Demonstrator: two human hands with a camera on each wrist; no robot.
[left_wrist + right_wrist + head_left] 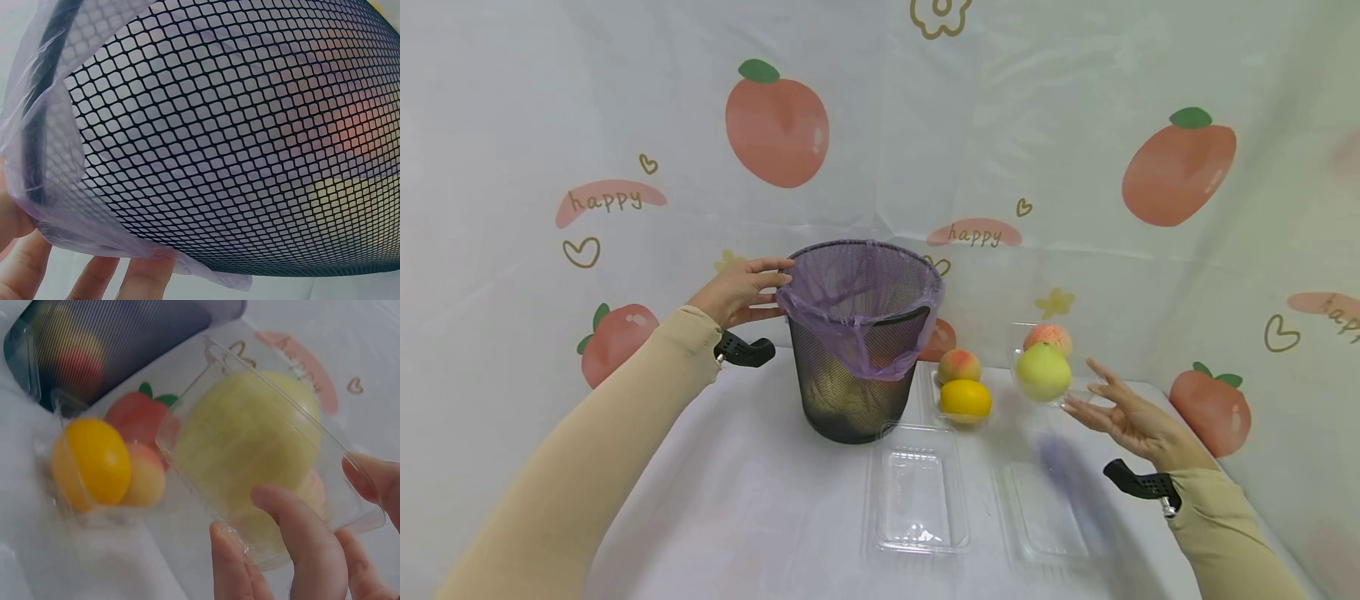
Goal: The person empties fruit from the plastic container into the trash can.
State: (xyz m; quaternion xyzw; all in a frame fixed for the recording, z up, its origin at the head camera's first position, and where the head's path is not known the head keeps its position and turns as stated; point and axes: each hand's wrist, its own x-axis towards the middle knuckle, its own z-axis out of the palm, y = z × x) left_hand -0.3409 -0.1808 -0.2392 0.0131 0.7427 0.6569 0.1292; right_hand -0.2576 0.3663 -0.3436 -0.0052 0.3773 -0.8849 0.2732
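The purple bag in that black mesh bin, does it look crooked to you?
Yes. The thin purple plastic liner sits unevenly on the black wire-mesh bin: its near side droops low over the outside, baring the dark rim. The left hand touches the bin's edge. The right hand holds a tilted clear plastic box.

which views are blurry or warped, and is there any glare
Head view: sharp in the middle, wide-angle bending at the edges, and a purple motion smear over the clear tray near the right hand. Left wrist view: mesh bin crisp and very close, fingers soft. Right wrist view: soft throughout, the green fruit hazy behind its clear box. No strong glare; lighting is flat.
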